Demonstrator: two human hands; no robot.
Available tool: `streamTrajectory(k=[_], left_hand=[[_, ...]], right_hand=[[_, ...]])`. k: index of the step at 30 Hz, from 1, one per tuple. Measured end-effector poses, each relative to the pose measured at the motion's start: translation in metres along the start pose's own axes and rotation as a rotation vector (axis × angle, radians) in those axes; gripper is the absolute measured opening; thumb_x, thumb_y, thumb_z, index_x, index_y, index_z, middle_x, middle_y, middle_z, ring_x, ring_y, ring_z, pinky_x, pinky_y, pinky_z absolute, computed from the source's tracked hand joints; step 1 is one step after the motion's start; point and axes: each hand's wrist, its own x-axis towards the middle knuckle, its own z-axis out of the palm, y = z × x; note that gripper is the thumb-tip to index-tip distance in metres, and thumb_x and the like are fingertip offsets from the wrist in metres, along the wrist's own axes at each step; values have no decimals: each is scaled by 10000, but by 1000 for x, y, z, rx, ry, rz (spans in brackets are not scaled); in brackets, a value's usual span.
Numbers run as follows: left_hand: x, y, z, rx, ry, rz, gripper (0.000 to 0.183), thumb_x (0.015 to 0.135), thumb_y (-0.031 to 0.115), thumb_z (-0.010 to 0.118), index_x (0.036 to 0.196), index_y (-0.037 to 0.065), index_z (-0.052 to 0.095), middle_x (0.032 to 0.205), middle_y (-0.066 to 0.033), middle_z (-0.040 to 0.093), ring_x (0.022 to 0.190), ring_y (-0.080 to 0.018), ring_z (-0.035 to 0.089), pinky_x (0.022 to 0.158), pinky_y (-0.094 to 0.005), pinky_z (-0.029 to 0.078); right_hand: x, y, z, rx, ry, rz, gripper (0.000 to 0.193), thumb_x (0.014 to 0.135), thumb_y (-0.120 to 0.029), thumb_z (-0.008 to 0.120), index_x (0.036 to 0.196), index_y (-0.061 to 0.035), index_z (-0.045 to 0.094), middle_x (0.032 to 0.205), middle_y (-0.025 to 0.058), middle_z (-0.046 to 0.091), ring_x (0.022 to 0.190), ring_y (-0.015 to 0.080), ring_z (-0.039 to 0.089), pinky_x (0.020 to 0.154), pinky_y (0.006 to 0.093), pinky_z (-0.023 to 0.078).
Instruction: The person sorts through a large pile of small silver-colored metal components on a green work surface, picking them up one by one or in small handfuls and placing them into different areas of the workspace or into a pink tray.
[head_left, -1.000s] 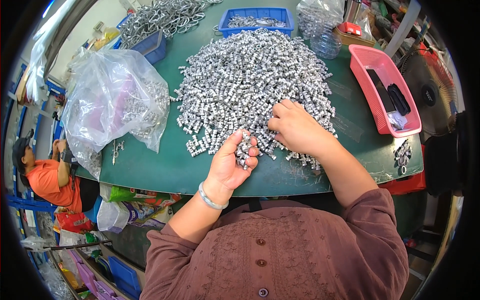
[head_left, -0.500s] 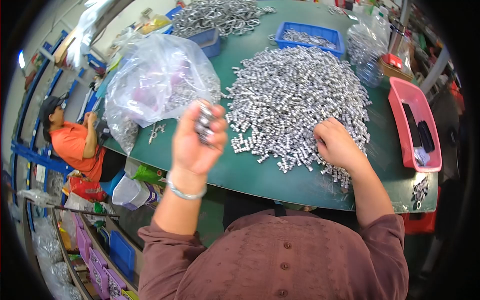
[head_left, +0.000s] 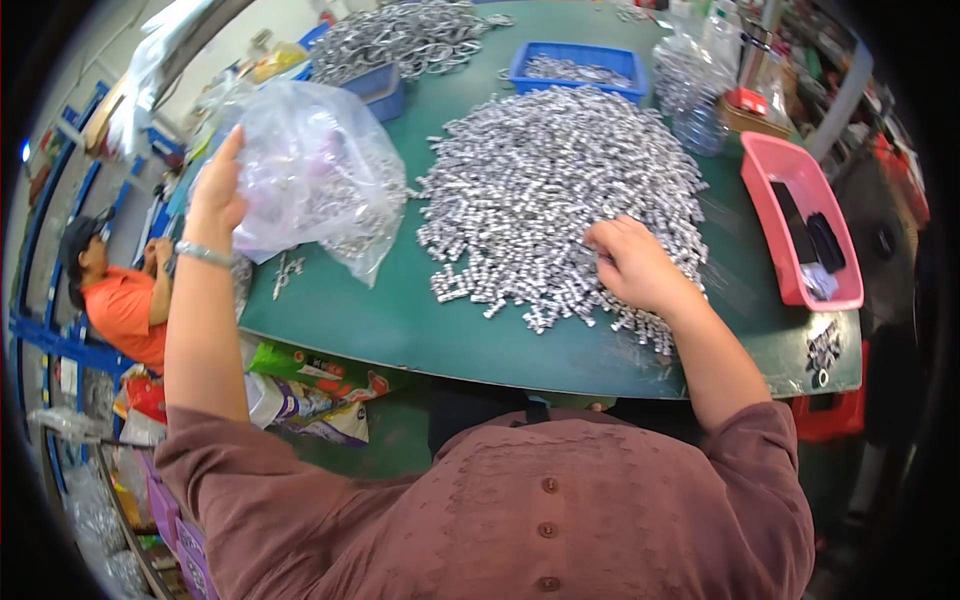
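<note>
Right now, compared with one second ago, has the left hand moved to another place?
Yes, leftward. The left hand was at the near edge of the metal pile; now it is by the clear bag's left side.

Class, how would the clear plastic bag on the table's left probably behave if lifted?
The clear plastic bag would probably feel floppy, since its thin film is creased. It is likely heavier than its film suggests, as silvery pieces show through. Those might shift about, as many small ones seem heaped together.
</note>
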Motion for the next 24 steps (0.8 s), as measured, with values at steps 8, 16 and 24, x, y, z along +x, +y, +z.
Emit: streamTrajectory(k=[8,16,24], left_hand=[[-138,-1,49,-152,-478,1031,379,874,251,459,1140,-18,468,1129,-131,499,1010,-188,480,885,-320,347],[-301,-20,81,-889,-1023,1205,611,769,286,583,1250,29,307,1154,-125,307,907,-149,452,752,-322,371],[-325,-36,99,-946,-1124,1170,535,777,260,571,1198,21,344,1101,-122,347,873,-154,463,726,-314,388]], right_hand=[[-3,2,-3,627,62,252,265,776,29,514,1035,-20,493,767,-1,475,710,60,452,644,205,401],[0,7,1,965,60,332,281,786,25,477,1066,9,458,870,20,476,735,75,506,657,231,452],[0,7,1,1034,113,333,252,792,31,477,1043,30,460,824,28,472,684,76,506,609,221,447]])
